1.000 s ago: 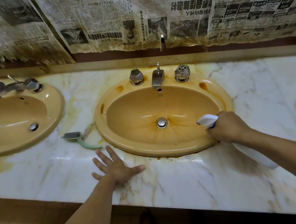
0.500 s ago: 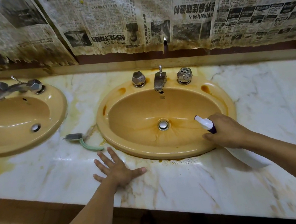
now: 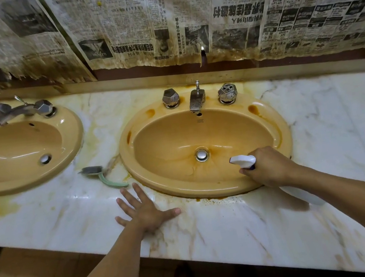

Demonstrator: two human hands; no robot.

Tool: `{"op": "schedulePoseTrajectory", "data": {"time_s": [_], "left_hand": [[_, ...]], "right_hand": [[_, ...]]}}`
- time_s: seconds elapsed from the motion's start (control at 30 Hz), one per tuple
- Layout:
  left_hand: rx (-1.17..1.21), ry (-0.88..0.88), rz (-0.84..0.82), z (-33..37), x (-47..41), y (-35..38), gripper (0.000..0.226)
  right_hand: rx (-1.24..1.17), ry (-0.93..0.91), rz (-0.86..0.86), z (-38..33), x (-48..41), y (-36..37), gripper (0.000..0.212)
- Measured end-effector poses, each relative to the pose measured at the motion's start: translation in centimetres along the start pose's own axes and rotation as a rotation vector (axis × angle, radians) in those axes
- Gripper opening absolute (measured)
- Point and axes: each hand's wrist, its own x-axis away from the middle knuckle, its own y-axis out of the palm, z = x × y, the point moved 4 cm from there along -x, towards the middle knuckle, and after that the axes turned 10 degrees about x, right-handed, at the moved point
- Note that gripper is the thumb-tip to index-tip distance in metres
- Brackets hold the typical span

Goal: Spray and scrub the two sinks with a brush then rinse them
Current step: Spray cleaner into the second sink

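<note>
The right hand (image 3: pixel 268 165) grips a white plastic spray bottle (image 3: pixel 244 161), its nozzle levelled again across the mustard-yellow oval right sink (image 3: pixel 277 124): spraying evidently continues. The left hand (image 3: pixel 147 209) stays spread flat on the marble table (image 3: pixel 214 228), near the untouched green-handled scrubbing brush (image 3: pixel 102 176).

Hanging newspaper sheets (image 3: pixel 217 14) carry Chinese headlines and small columns; none reads clearly

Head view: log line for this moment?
phase: spray | right hand grips spray bottle, nozzle over right sink | left hand flat on countertop | brush lying on countertop
</note>
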Motion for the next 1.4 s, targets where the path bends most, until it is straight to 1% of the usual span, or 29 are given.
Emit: {"op": "schedulePoseTrajectory", "data": {"time_s": [0.07, 0.13, 0.17, 0.27, 0.33, 0.37, 0.43, 0.5, 0.6, 0.67, 0.77, 0.93, 1.07, 1.17, 1.23, 1.33, 1.4], "left_hand": [[0.002, -0.003, 0.002, -0.1, -0.1, 0.0, 0.166], [0.003, -0.001, 0.001, -0.1, -0.1, 0.0, 0.166], [0.002, 0.001, -0.001, -0.1, -0.1, 0.0, 0.166], [-0.003, -0.002, 0.0, 0.0, -0.2, 0.0, 0.166], [-0.002, -0.005, 0.0, -0.1, -0.3, 0.0, 0.166], [-0.004, -0.008, 0.0, -0.1, -0.3, 0.0, 0.166], [-0.011, -0.014, 0.001, -0.1, -0.4, 0.0, 0.167], [-0.015, -0.017, 0.004, 0.0, -0.4, 0.0, 0.167], [-0.013, -0.02, 0.011, 0.0, -0.4, 0.0, 0.167], [-0.011, -0.02, 0.014, 0.0, -0.4, 0.0, 0.167], [-0.008, -0.016, 0.014, 0.0, -0.5, 0.1, 0.167], [0.0, -0.013, 0.027, 0.0, -0.3, 0.0, 0.162], [0.006, 0.001, 0.009, 0.0, -0.2, -0.1, 0.164], [0.011, 0.002, -0.006, -0.1, -0.2, -0.1, 0.166], [0.006, 0.001, -0.007, -0.1, -0.2, -0.1, 0.166], [0.007, -0.001, -0.005, 0.0, -0.2, -0.1, 0.166], [0.003, -0.001, 0.001, 0.0, -0.3, -0.1, 0.166]], "right_hand": [[0.021, -0.016, 0.019, -0.7, 0.0, -0.4, 0.026], [-0.062, -0.028, 0.024, -1.4, -0.2, -1.5, 0.029], [-0.148, -0.012, 0.017, -1.6, -0.2, -2.3, 0.029], [-0.5, 0.09, 0.03, -1.9, -0.7, -4.9, 0.019], [-0.669, 0.181, 0.098, -1.9, -1.3, -5.9, 0.028], [-0.704, 0.215, 0.134, -2.1, -1.5, -6.2, 0.032], [-0.683, 0.25, 0.187, -3.1, -1.8, -6.7, 0.034], [-0.652, 0.275, 0.232, -4.4, -2.3, -6.9, 0.032], [-0.661, 0.295, 0.275, -5.8, -2.9, -7.4, 0.032], [-0.669, 0.283, 0.284, -6.5, -3.3, -7.6, 0.031], [-0.726, 0.277, 0.297, -7.2, -3.6, -7.9, 0.025], [-0.717, 0.399, 0.357, -7.7, -4.3, -7.5, 0.034], [-0.728, 0.404, 0.342, -7.4, -4.1, -7.5, 0.032], [-0.762, 0.403, 0.357, -6.2, -3.3, -7.9, 0.026], [-0.82, 0.458, 0.402, -4.8, -2.8, -8.1, 0.024], [-0.852, 0.59, 0.457, -2.9, -2.4, -8.5, 0.03], [-0.871, 0.632, 0.479, -2.1, -2.5, -8.7, 0.032]]}}
